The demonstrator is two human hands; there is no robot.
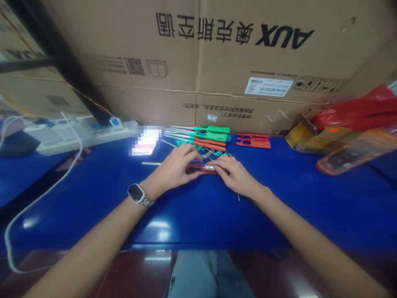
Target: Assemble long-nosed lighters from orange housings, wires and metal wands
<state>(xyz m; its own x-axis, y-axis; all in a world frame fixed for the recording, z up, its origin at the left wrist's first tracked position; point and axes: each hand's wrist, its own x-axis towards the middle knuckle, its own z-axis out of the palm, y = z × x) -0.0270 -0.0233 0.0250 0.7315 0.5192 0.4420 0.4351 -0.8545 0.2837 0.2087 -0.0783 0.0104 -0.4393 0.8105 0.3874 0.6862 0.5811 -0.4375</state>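
The step in hand appears to be fitting a silver cylinder (210, 167) into a red handle shell (202, 169), held midway along the worktop (198, 223), nearer its far edge than its near edge. The left hand (176, 166) has its grip around the shell's left part; the right hand (237, 176) seems to pinch the cylinder with thumb and fingertips. I judge that the next move calls for a steady shell, a light press on the cylinder, and thin wires clear of the rim.

Counted: one cylinder and one shell between the hands, and one metal rod (151, 163) lying just left of them. Toward the far edge lie at least two green lighters (212, 133) and at least one orange lighter (214, 144), too overlapped for a full count, then, farther right, two red handle pieces (253, 141).
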